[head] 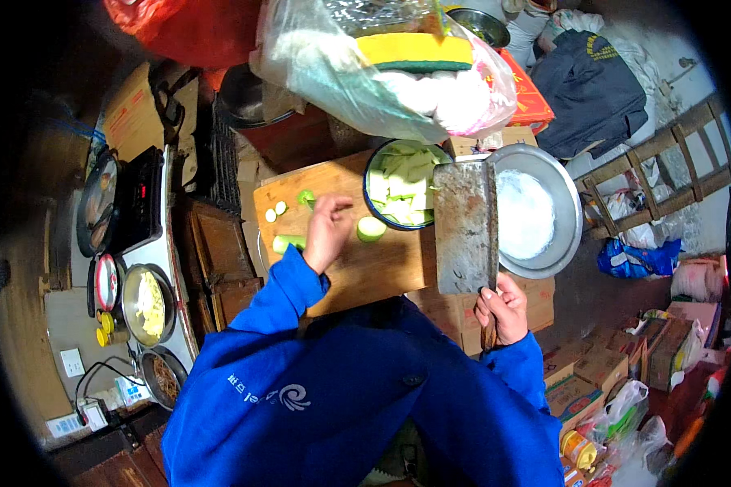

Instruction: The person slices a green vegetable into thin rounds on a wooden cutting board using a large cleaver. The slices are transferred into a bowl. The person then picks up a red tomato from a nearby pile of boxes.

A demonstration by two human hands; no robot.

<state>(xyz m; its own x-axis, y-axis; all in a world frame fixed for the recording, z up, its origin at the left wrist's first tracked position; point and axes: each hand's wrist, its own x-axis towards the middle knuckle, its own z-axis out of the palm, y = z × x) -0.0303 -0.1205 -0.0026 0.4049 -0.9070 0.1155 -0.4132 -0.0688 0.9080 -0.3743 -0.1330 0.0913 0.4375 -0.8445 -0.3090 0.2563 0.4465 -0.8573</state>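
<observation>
My right hand [503, 309] grips the wooden handle of a broad Chinese cleaver [465, 228]. Its worn, stained blade is raised beside the wooden cutting board [371, 274] and covers part of a metal basin [569, 213]. Over the board is my left hand [332, 228], slightly blurred, with its fingers partly curled; whether it holds anything is unclear. Around it lie a length of pale green gourd or squash [288, 243], a thick cut piece [371, 229], a green stem end [305, 197] and two small pale rounds [276, 211]. A dark-rimmed bowl [368, 182] at the board's far edge holds sliced green vegetable.
A plastic bag [317, 79] with a yellow-green sponge on it looms beyond the board. At left, a counter bears an induction cooker [143, 195], a pan [100, 201] and a bowl of yellow food [150, 304]. A wooden ladder [639, 170] and cardboard boxes [600, 368] are at right.
</observation>
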